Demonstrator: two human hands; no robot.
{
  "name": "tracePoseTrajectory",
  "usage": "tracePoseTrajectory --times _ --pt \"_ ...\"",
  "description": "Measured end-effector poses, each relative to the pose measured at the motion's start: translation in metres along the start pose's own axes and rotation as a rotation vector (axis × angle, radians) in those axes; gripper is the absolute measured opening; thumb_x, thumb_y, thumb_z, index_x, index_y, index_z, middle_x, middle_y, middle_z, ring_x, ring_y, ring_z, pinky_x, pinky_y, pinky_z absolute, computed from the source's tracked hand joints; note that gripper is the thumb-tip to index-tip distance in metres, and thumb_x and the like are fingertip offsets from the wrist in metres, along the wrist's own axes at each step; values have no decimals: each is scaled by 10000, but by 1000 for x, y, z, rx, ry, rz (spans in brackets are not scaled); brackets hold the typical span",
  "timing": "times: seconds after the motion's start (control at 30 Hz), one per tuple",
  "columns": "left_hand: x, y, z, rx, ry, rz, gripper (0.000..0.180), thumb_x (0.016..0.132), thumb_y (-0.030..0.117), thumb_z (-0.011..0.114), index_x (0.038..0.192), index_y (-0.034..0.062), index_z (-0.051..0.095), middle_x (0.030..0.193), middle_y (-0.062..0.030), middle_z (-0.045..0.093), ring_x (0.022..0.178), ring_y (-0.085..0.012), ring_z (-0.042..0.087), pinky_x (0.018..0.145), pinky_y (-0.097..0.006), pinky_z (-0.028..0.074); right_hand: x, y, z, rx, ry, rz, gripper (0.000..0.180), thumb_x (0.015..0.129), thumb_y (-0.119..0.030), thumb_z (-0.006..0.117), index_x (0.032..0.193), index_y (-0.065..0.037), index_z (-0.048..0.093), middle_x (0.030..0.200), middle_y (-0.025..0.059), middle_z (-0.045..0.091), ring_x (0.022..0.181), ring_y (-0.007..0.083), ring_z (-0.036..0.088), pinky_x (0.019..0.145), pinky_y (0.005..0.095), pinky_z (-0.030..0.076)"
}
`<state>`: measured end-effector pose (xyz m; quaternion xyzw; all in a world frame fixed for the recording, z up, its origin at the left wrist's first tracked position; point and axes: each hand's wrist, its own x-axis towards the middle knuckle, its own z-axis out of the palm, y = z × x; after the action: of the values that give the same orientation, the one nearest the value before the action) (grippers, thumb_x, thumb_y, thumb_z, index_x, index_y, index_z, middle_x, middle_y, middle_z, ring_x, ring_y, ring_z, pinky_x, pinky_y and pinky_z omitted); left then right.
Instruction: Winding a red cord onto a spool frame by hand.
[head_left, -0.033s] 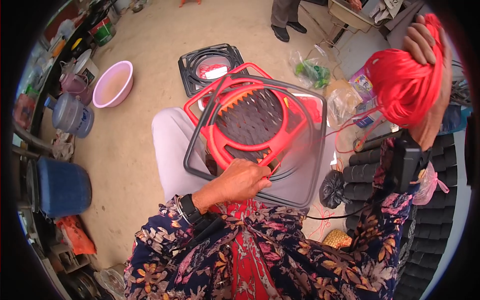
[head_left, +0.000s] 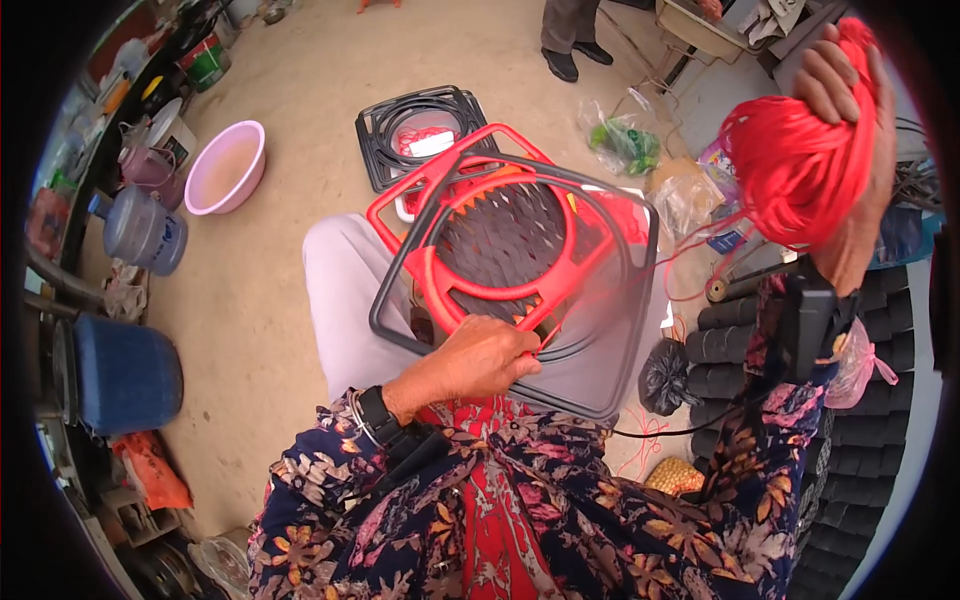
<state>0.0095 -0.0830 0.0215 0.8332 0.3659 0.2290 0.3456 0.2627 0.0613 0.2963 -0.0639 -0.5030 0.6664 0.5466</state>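
Note:
My right hand point(head_left: 838, 90), raised at the upper right, is closed round a thick skein of red cord point(head_left: 790, 165). Loose red strands hang from the skein toward the middle. Over my lap my left hand point(head_left: 478, 355) is closed at the near side of a black square frame point(head_left: 648, 285) with a ring inside it. A short red strand shows by its thumb; the fingertips are partly hidden. Beneath the black frame lies a red plastic frame point(head_left: 430, 275) with a round opening. Dark mesh with orange edges point(head_left: 505, 235) shows through that opening.
Ahead on the floor rests a stack of black frames point(head_left: 375, 150). A pink basin point(head_left: 228, 168), a water jug point(head_left: 145, 230) and a blue bin point(head_left: 128, 375) stand at left. Black rolls point(head_left: 725, 350) and a black bag point(head_left: 665, 378) are at right. Another person's shoes point(head_left: 560, 66) appear beyond.
My right hand and the red skein have shifted slightly left. The black frame has turned a little, its right side moving slightly right. My left hand stays almost in place.

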Motion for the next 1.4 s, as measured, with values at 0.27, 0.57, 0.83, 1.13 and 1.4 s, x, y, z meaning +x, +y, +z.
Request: tracePoseTrajectory --times 0.27,0.57,0.83,1.13,1.4 --pt "0 -23 -9 -260 -110 12 285 856 236 647 738 -13 573 678 -176 572 714 -370 579 651 -461 410 -64 130 -14 -540 37 741 294 804 -253 741 945 -32 609 718 11 595 508 77 519 477 225 436" --pt "0 -21 -21 -346 -229 -108 250 886 228 597 771 13 652 704 -158 616 701 -332 600 678 -412 450 -128 204 -26 -806 -447 864 402 766 -196 798 1099 -40 634 917 17 671 867 65 589 777 257 494" --pt "-4 -29 -15 -159 -224 -173 217 864 190 566 795 5 656 756 -211 619 788 -402 605 710 -489 442 -141 227 -37 -598 -379 938 431 759 -146 800 1134 -46 613 921 -20 654 858 60 577 795 251 489" --pt "-6 -17 -15 -41 -146 -217 251 879 205 563 749 5 639 741 -215 617 783 -411 603 711 -518 443 -136 228 -36 -601 -346 1115 374 833 -155 740 1159 -53 586 967 25 662 868 90 605 771 274 514" --pt "-14 7 -12 233 74 -143 269 892 228 593 716 25 583 639 -171 556 685 -374 581 614 -495 449 -81 209 -28 -1040 -96 204 438 843 -232 734 1185 -31 548 890 60 673 783 190 630 733 349 509"
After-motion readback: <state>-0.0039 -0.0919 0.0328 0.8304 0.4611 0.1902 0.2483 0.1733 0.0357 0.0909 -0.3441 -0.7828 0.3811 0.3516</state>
